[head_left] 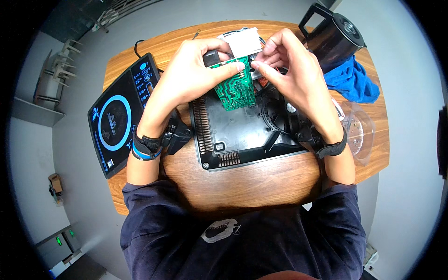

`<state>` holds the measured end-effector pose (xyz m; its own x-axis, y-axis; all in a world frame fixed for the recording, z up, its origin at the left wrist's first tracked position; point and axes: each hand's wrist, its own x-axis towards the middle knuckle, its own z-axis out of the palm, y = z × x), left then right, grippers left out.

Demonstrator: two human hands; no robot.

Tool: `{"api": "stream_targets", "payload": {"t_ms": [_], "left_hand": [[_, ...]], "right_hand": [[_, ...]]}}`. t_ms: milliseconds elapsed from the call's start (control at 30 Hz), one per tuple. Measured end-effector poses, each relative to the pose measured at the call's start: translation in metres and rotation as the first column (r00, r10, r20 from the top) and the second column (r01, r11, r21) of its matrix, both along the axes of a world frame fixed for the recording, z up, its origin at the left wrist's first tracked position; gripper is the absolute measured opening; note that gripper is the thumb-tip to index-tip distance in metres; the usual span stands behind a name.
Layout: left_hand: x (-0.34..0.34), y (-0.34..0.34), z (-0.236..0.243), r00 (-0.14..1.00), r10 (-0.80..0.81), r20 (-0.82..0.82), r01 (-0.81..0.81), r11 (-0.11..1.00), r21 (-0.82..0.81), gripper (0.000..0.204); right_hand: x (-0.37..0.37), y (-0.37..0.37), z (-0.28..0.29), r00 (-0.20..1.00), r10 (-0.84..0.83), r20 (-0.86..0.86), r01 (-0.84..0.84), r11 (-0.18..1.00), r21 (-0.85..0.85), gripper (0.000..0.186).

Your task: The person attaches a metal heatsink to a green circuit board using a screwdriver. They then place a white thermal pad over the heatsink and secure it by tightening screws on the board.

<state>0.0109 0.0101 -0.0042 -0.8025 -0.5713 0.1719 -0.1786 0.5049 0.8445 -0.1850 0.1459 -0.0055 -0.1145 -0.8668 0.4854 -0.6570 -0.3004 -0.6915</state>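
Note:
A green circuit board (pixel 235 91) is tilted up above the black plastic housing (pixel 228 128) of an appliance, its traced side toward me. My left hand (pixel 196 70) grips the board's left and upper part, thumb pressed on its face. At the board's upper right edge, my right hand (pixel 289 63) has thumb and fingers pinched close together near a small dark part; what they hold, if anything, is hidden. A whitish block (pixel 245 42), possibly a heat sink, rises behind the board. Wires show beyond it, partly covered by my hands.
An induction cooktop's black glass panel (pixel 126 116) lies at the left. Far right stands a black lidded jug (pixel 333 35), with a blue cloth (pixel 354 81) beside it. A clear plastic tray (pixel 359 130) with small bits sits near the wooden table's (pixel 242 186) right edge.

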Motion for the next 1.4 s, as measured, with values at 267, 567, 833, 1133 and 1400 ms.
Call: {"api": "stream_targets", "payload": {"t_ms": [267,567,833,1133,1400], "left_hand": [[0.0005,0.0003,-0.0002,1.0,0.009,-0.001,-0.009,0.999,-0.05,0.026],[0.0002,-0.0002,-0.0032,0.999,-0.016,-0.035,0.012,0.995,-0.099,0.027],[0.0019,0.0014,-0.0001,0.999,-0.032,-0.022,0.031,0.998,-0.057,0.026],[0.0023,0.0012,0.0002,0.999,-0.029,-0.017,0.028,0.999,-0.037,0.025],[0.0017,0.0023,0.001,0.999,-0.029,-0.023,0.029,1.0,-0.009,0.026]], "right_hand": [[0.0003,-0.0011,-0.0017,1.0,0.003,0.019,-0.002,1.0,-0.013,0.031],[0.0007,-0.0024,-0.0036,0.996,-0.06,0.071,0.06,0.998,0.004,0.026],[0.0028,0.0008,0.0049,0.995,-0.07,-0.069,0.072,0.997,0.026,0.022],[0.0009,0.0029,0.005,0.997,-0.034,-0.071,0.035,0.999,0.007,0.02],[-0.0018,0.0012,0.0037,0.992,-0.096,-0.08,0.099,0.995,0.029,0.03]]}}
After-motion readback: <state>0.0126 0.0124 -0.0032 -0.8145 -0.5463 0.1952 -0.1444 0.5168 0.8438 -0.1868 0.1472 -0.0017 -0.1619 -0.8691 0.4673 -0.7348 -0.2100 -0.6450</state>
